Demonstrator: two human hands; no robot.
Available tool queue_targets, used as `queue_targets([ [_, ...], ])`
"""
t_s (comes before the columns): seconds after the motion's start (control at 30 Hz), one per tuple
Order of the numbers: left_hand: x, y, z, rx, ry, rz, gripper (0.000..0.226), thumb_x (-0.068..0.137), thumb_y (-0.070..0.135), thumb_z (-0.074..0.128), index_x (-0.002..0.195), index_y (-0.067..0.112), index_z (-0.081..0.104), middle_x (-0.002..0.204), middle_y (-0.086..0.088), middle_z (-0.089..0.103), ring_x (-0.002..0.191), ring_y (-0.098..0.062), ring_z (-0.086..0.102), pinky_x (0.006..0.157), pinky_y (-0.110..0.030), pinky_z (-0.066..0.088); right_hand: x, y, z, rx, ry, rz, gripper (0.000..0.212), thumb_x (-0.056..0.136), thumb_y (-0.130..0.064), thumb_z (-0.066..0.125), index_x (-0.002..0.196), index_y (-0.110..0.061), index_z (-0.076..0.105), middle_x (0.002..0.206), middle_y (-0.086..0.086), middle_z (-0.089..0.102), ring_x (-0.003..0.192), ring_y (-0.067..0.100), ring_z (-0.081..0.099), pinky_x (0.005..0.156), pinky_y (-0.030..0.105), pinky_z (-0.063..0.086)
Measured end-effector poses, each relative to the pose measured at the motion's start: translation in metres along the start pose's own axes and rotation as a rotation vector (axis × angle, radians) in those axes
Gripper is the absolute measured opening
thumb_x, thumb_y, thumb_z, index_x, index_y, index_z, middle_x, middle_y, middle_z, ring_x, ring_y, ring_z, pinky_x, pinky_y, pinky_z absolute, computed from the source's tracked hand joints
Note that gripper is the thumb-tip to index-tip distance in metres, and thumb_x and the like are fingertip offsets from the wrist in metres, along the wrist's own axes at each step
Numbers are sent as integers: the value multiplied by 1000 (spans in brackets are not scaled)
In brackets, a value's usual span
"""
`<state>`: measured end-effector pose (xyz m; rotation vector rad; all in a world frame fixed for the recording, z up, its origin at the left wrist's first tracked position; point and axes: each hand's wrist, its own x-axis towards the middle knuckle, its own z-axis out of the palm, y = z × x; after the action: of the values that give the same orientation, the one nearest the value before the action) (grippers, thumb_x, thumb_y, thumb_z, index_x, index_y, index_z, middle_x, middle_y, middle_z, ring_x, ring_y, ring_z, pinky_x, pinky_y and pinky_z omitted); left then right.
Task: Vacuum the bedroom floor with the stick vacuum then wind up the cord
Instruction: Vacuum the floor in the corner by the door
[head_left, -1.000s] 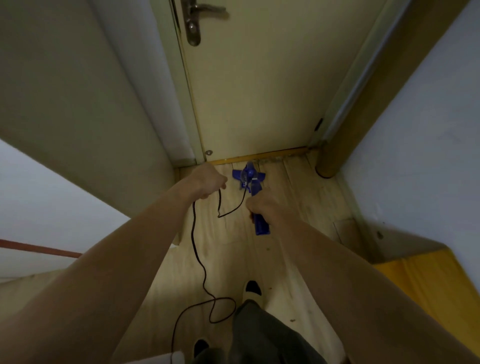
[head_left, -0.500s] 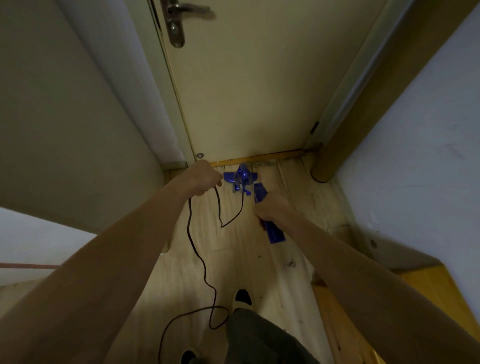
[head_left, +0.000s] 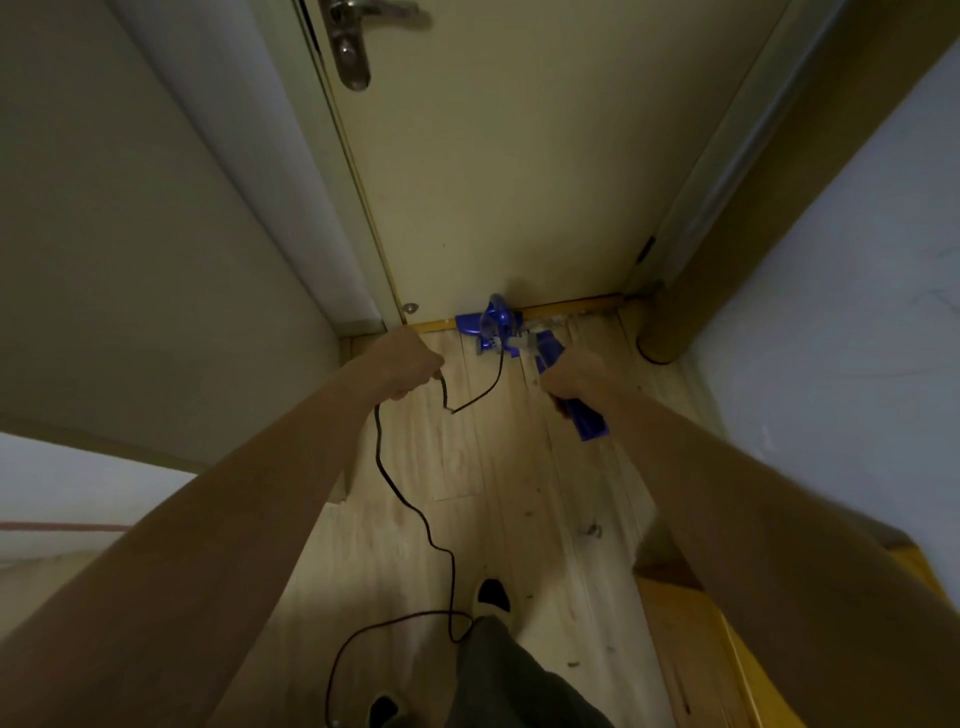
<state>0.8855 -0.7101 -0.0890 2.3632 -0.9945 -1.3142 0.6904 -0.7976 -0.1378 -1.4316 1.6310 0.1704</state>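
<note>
Vacuuming goes on: your right hand (head_left: 574, 375) grips the blue plastic stick vacuum (head_left: 524, 343), your left hand (head_left: 410, 361) holds the thin black cord (head_left: 415, 512); next, pull back from the pale door (head_left: 509, 171)

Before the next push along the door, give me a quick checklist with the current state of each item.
1. Right hand grips the blue vacuum handle: ok.
2. Left hand holds the black cord up, off the floor head's path: ok.
3. Vacuum floor head reaches the door threshold: ok.
4. Cord slack clear of the feet: not ok, a loop lies on the floor beside the shoe.
5. Debris left on the wooden floor: not ok, small specks remain near the right side.
6. Vacuum running: cannot tell.
</note>
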Motion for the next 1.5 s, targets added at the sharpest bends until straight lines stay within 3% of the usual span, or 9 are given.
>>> queue_targets([
  [0.2,-12,8,5,43,-21,43,21,91,19,56,75,8,64,63,-3,52,48,-14,43,42,-20,34,-13,28,26,-28,-15,27,28,85,-13,62,105,-10,43,71,6,62,48,13,57,35,18,40],
  [0.43,-45,-3,9,64,-30,88,25,92,19,57,101,-2,67,69,-6,52,52,-15,43,46,-23,34,-55,46,44,-40,-7,41,27,82,-7,61,103,-6,45,68,8,61,37,11,54,30,16,38],
  [0.73,-123,-66,9,140,-83,183,23,95,19,53,93,3,69,68,-1,55,55,-14,44,50,-25,35,-170,86,82,-196,-48,106,15,82,-5,58,94,-5,49,68,9,60,48,14,57,36,19,40],
  [0.93,-165,-98,17,294,-151,226,26,98,18,49,109,3,67,83,-5,56,53,-13,42,47,-23,33,-243,99,115,-194,-98,158,7,82,-7,58,88,-2,57,83,15,65,74,25,65,65,33,54],
  [1.07,-181,-108,26,285,-171,242,28,97,24,52,107,4,67,68,-2,47,49,-12,37,42,-22,28,-273,98,134,-119,-139,176,17,84,-4,59,100,1,59,106,21,64,98,31,64,85,37,54],
  [1.2,-189,-116,27,275,-166,252,27,94,27,54,99,5,70,67,-3,50,47,-13,38,42,-21,29,-291,93,164,-7,-168,226,13,90,-12,56,96,-1,57,79,12,59,62,19,56,56,26,49],
  [1.27,-191,-118,27,283,-167,248,27,95,27,53,98,6,70,67,-3,50,47,-13,38,42,-21,29,-292,94,174,9,-109,242,24,87,-15,61,105,0,57,79,11,56,59,18,52,43,26,40],
  [1.37,-189,-117,26,262,-160,226,26,94,25,54,100,4,69,65,-2,47,45,-13,36,38,-19,27,-287,99,179,146,-73,228,38,85,-13,62,120,3,58,88,14,64,61,19,58,46,26,44],
  [1.5,-185,-114,27,230,-152,230,22,94,24,54,96,8,69,67,-1,50,46,-12,37,35,-15,26,-277,112,181,268,-5,191,29,86,-11,59,113,-1,56,89,15,66,64,22,61,53,29,49],
])
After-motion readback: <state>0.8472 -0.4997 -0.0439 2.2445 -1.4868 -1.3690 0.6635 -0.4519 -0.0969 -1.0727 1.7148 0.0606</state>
